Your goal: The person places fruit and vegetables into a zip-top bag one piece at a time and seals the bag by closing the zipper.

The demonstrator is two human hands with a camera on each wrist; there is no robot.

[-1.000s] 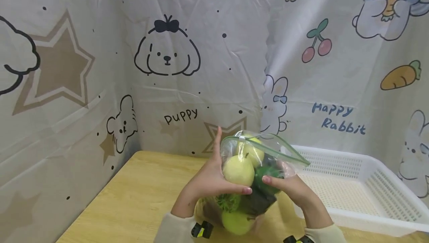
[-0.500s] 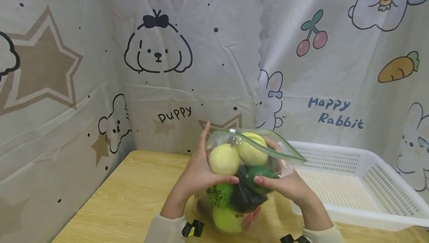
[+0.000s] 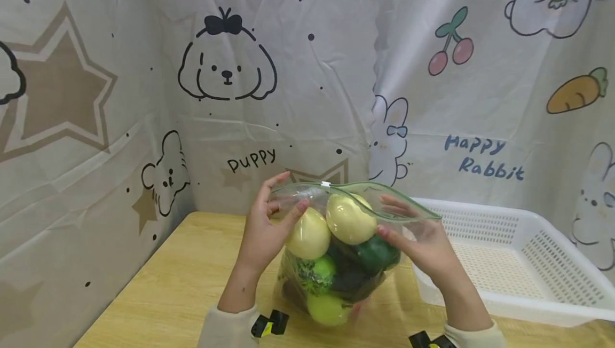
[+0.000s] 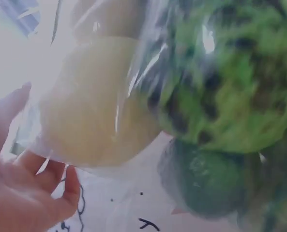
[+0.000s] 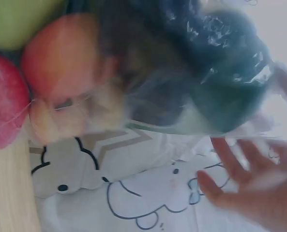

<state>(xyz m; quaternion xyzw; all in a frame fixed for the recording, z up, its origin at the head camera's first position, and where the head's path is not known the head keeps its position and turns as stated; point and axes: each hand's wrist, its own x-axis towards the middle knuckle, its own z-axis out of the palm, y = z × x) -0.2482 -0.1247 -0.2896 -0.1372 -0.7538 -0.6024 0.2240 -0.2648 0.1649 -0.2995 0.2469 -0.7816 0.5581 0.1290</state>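
A clear zip bag [image 3: 343, 284] with a green zip edge and a white slider stands upright over the table, full of fruit and vegetables. At its top are two pale yellow pears [image 3: 351, 219]. Lower down show a dark green round piece [image 3: 377, 254], a mottled green piece [image 3: 314, 273] and a yellow-green fruit [image 3: 328, 309]. Red fruits [image 5: 61, 58] show through the plastic in the right wrist view. My left hand [image 3: 264, 230] holds the bag's upper left edge, thumb in front. My right hand [image 3: 427, 246] holds the upper right side, thumb in front, fingers behind the plastic.
A white perforated plastic basket [image 3: 499, 305] stands on the right of the wooden table [image 3: 192, 278]. A printed cloth [image 3: 307, 97] hangs behind and at the left.
The hands have shifted from squeezing the bag's sides up to its mouth edge. The left hand moved left and the bag's top spread wider. The pears tilted and settled differently.
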